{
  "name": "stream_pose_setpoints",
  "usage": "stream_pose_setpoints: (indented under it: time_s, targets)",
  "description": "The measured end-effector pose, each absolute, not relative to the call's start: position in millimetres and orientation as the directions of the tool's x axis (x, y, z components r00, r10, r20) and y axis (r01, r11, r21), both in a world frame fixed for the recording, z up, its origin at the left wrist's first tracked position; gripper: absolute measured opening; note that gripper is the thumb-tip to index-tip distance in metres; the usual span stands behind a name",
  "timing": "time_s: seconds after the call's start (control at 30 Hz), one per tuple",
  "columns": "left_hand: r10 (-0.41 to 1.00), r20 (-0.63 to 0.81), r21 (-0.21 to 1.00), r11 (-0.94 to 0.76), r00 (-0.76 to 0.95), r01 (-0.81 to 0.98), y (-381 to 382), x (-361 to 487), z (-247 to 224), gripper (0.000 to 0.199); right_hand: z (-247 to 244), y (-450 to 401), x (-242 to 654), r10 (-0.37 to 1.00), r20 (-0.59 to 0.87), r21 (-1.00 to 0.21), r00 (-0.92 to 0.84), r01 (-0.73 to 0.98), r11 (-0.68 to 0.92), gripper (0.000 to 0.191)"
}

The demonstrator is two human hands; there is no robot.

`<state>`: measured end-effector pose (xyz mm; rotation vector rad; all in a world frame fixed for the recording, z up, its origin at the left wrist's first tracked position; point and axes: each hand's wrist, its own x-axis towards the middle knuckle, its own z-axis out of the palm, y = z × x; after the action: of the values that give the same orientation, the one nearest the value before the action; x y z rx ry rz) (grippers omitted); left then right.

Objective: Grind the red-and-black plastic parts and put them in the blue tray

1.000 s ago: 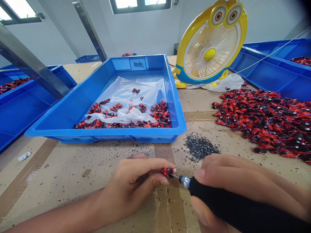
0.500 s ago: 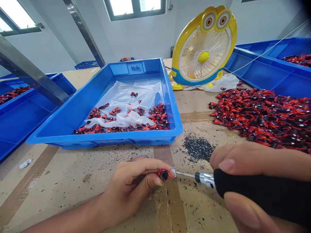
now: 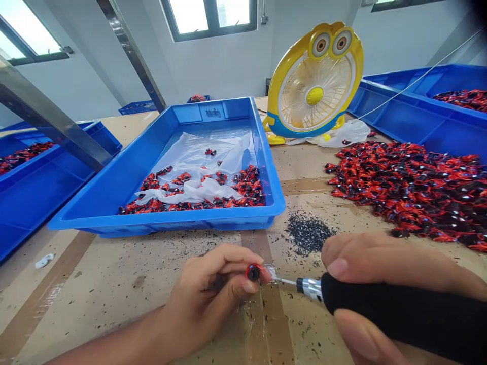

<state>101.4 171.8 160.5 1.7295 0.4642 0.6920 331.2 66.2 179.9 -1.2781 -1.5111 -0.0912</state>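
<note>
Between the thumb and fingers of my left hand (image 3: 213,294) is a small red and black part (image 3: 253,272), its round dark opening turned toward me. My right hand (image 3: 384,274) is wrapped round the thick black handle of an electric screwdriver (image 3: 395,309). The thin metal bit points left, its tip at the fingertips of my left hand beside the part. Whether the tip touches the part I cannot tell. Beyond my hands, a blue tray (image 3: 178,220) holds white plastic sheeting (image 3: 198,152) and several similar red and black parts.
A large heap of red and black parts (image 3: 411,187) lies at right, near a blue bin (image 3: 403,114). Black shavings (image 3: 309,232) are piled before it. A yellow fan (image 3: 315,96) stands behind. At left are another blue bin (image 3: 49,192) and a metal post (image 3: 57,116).
My right hand and the screwdriver have shifted slightly left and down. My left hand still pinches the part, which has turned a little. The whole view has tilted up slightly.
</note>
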Motion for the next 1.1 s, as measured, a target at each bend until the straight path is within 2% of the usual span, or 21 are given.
stream_pose_setpoints:
  time_s: [0.3,0.43,0.53,0.63,0.7,0.83,0.97,1.1]
  targets:
    - [0.629,0.196,0.950,-0.313,0.752,0.015,173.4,98.9,156.0,0.020,182.4,76.2,332.1,0.604,0.791,-0.474,0.103,0.727,0.496,0.015]
    - [0.619,0.225,0.929,-0.368,0.753,0.024,173.2,98.8,157.5,0.023,182.1,80.5,327.8,0.577,0.807,-0.457,0.125,0.751,0.477,0.009]
    - [0.617,0.218,0.932,-0.361,0.756,0.026,173.1,98.4,158.7,0.025,184.9,82.1,327.9,0.602,0.794,-0.454,0.090,0.746,0.487,0.013]
    - [0.608,0.217,0.930,-0.366,0.764,0.027,173.3,98.7,159.0,0.027,189.3,82.8,328.6,0.573,0.820,-0.371,-0.005,0.757,0.537,0.014]
    - [0.606,0.228,0.924,-0.382,0.762,0.027,173.2,99.2,158.6,0.026,188.9,81.8,327.5,0.563,0.827,-0.348,-0.005,0.781,0.519,0.015]
    - [0.603,0.240,0.922,-0.388,0.761,0.017,172.1,100.0,158.6,0.025,177.6,75.0,324.2,0.624,0.774,-0.417,0.101,0.825,0.383,0.032]
    - [0.607,0.227,0.924,-0.380,0.762,0.028,172.3,101.3,160.1,0.024,167.6,67.9,324.4,0.634,0.769,-0.411,0.084,0.824,0.390,0.036]
    - [0.606,0.237,0.920,-0.390,0.760,0.024,173.4,102.7,160.7,0.023,163.3,65.1,326.0,0.641,0.754,-0.457,0.142,0.815,0.357,0.039]
